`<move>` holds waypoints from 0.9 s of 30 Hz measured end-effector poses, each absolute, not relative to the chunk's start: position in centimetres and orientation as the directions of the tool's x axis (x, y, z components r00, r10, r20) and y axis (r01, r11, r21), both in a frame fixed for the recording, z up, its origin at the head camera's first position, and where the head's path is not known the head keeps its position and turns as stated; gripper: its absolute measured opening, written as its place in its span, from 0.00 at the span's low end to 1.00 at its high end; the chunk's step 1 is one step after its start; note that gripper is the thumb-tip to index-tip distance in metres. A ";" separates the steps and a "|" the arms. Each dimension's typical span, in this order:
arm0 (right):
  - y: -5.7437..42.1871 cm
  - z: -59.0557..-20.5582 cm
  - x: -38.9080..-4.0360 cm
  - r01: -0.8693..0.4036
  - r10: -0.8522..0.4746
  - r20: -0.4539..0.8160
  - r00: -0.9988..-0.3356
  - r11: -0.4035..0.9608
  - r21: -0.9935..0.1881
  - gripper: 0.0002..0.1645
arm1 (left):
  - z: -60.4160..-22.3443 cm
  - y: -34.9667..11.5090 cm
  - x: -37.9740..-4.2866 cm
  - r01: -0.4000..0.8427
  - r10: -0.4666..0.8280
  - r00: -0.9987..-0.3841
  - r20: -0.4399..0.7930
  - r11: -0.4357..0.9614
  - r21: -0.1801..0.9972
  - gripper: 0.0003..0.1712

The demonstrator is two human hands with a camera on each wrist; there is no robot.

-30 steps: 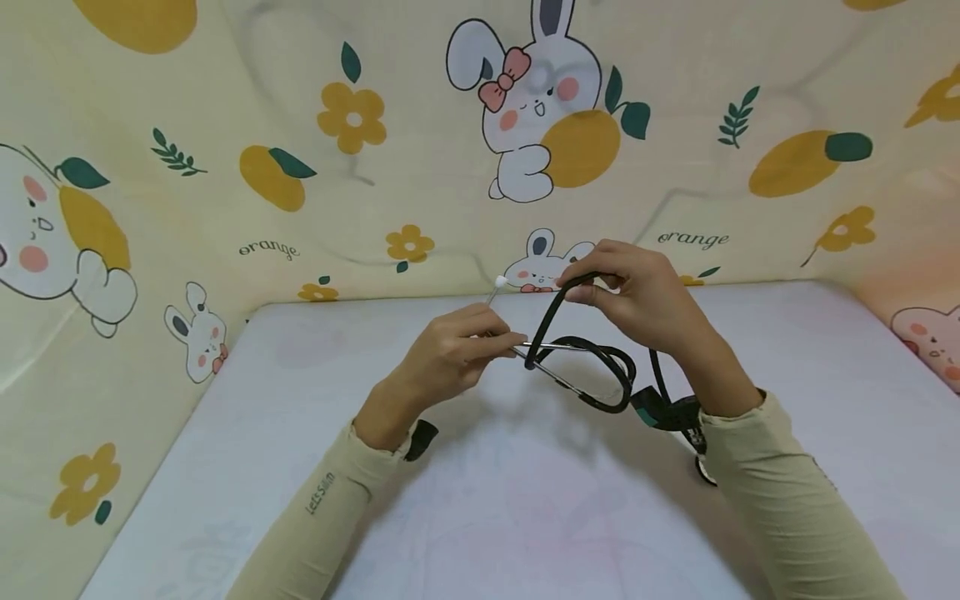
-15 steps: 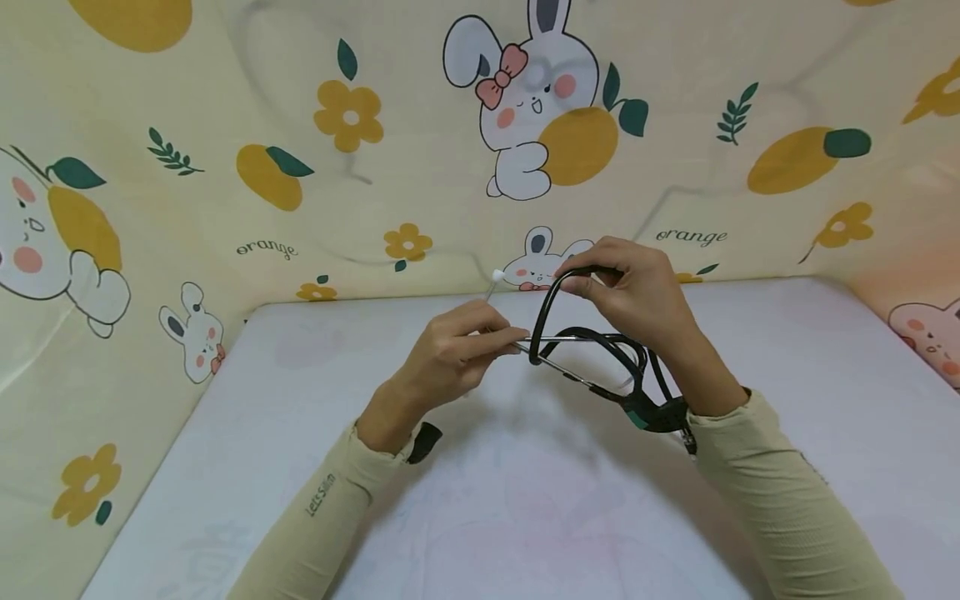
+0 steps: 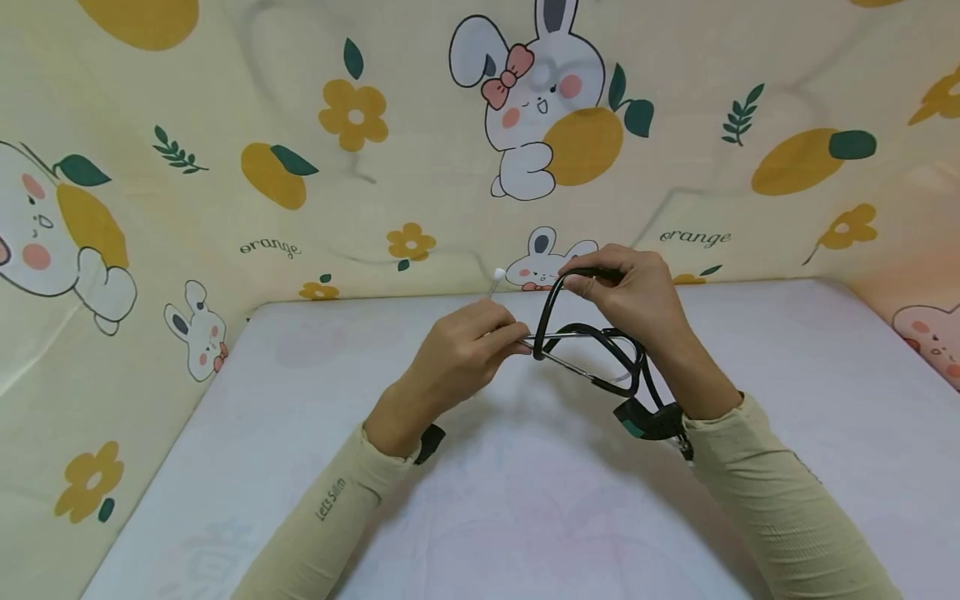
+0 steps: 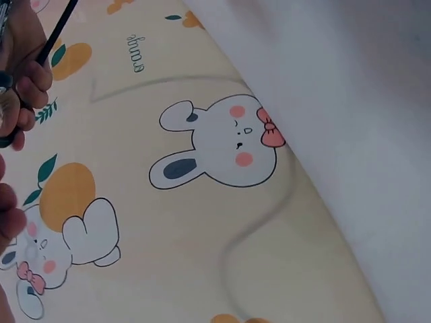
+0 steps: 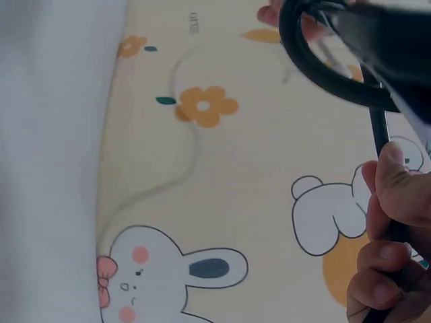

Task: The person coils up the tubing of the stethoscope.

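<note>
A stethoscope with black tubing (image 3: pixel 545 312) and thin metal ear tubes (image 3: pixel 567 364) hangs in the air between both hands. My left hand (image 3: pixel 467 350) pinches the ear tubes, and a white ear tip (image 3: pixel 499 274) sticks up behind it. Higher and to the right, my right hand (image 3: pixel 637 292) grips the tubing between thumb and fingers. The tubing loops down below that hand. In the right wrist view the fingers (image 5: pixel 397 195) curl round the black tube, with a tubing loop (image 5: pixel 323 77) above. The lower end of the stethoscope is mostly hidden by the right forearm.
A white-covered table (image 3: pixel 480 517) lies under both arms. Behind it rises a cream cloth (image 3: pixel 420 183) printed with rabbits, flowers and oranges. A black piece with a green patch (image 3: pixel 648 419) is at the right wrist, and a black piece (image 3: pixel 430 444) at the left.
The right wrist has shifted slightly left, and the stethoscope's lower end has swung left behind the right forearm. Both hands keep their hold.
</note>
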State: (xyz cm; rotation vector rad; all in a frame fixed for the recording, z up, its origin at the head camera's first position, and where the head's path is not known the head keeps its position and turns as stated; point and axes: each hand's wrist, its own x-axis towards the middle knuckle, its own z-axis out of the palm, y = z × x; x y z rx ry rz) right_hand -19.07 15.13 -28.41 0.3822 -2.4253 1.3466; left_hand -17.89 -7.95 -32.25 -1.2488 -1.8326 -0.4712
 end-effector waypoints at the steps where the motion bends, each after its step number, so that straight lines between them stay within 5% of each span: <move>1: 15.2 -28.4 -19.1 -0.385 -0.071 0.407 -0.911 0.504 -0.773 0.08 | -32.2 -7.9 -17.8 0.873 0.591 -0.143 0.794 0.453 -0.180 0.09; 11: 15.9 -28.6 -19.5 -0.368 -0.178 0.322 -0.930 0.437 -0.821 0.13 | -32.0 -7.7 -17.4 0.832 0.627 -0.056 0.777 0.460 -0.311 0.05; 16: 16.4 -29.1 -20.0 -0.322 -0.277 0.232 -0.932 0.347 -0.881 0.14 | -32.0 -7.9 -17.4 0.852 0.540 -0.035 0.841 0.456 -0.257 0.07; 21: 15.4 -29.9 -20.3 -0.345 -0.339 0.219 -0.915 0.379 -0.859 0.13 | -32.0 -8.2 -17.5 0.861 0.391 -0.079 0.917 0.491 -0.135 0.08; 27: 14.2 -31.1 -20.7 -0.416 -0.371 0.231 -0.900 0.565 -0.712 0.13 | -32.0 -8.6 -17.9 0.823 0.263 -0.235 0.936 0.566 0.047 0.07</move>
